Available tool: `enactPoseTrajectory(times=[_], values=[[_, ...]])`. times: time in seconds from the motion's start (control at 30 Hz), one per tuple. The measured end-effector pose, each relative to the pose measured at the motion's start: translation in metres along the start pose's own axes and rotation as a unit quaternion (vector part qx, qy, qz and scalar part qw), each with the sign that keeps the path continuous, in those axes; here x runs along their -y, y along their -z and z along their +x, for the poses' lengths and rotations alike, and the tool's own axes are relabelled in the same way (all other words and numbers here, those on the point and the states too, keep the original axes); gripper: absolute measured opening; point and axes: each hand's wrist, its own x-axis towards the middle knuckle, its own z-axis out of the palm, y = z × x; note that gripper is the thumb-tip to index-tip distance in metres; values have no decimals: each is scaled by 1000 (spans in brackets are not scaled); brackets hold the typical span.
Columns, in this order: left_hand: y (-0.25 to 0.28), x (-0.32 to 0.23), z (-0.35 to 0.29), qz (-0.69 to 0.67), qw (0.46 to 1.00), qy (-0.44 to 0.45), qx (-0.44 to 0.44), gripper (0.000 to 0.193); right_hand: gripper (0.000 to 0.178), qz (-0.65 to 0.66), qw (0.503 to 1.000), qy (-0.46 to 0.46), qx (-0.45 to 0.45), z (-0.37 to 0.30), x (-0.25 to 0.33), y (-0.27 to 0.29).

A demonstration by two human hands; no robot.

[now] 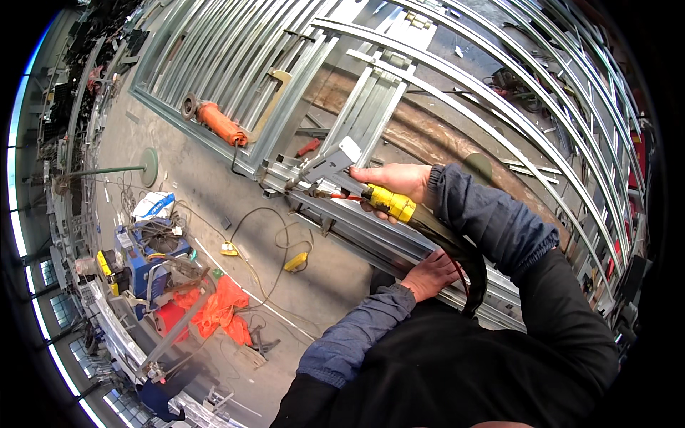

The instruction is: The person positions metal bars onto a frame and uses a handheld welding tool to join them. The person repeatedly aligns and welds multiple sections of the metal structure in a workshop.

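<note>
My right hand (pixel 399 182) is closed round the yellow-wrapped grip of a welding gun (pixel 391 203). Its grey, boxy metal head (pixel 332 160) points up and to the left over a corner of the metal framework, but I cannot tell whether the tip touches it. A thick black hose (pixel 467 267) runs from the grip back toward my body. Lower down, my left hand (pixel 432 274) lies on long galvanized metal rails (pixel 371 239), its fingers stretched out and nothing in them. An orange angle grinder (pixel 220 123) rests on the frame at the left.
Curved metal bars (pixel 492 118) arch across the right. Cables (pixel 267 250) trail over the floor near a blue machine (pixel 143 264) and an orange cloth (pixel 217 310). A red-handled tool (pixel 308 148) lies beyond the gun. Another person (pixel 158 399) is at the lower left.
</note>
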Motion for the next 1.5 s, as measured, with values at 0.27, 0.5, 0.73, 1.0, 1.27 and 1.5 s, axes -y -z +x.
enactPoseTrajectory(times=[0.27, 0.5, 0.73, 1.0, 1.27, 1.5], values=[[-2, 0, -3, 3, 1000, -3, 14, 35, 66, -11, 1000, -5, 7, 1, 2, 1], [0, 1, -3, 1, 1000, -4, 12, 34, 65, -27, 1000, 2, 2, 1, 1, 0], [5, 1, 1, 3, 1000, -10, 6, 34, 69, -60, 998, 7, 2, 1, 2, 0], [7, 1, 5, 13, 1000, -11, 5, 37, 75, -69, 998, 4, -3, -5, 3, -1], [14, -3, 9, 11, 1000, -2, 30, 34, 76, -78, 997, 2, -28, -15, 1, -12], [9, -5, 10, 31, 999, -10, 10, 26, 68, 62, 990, 122, 36, -99, -42, -44]])
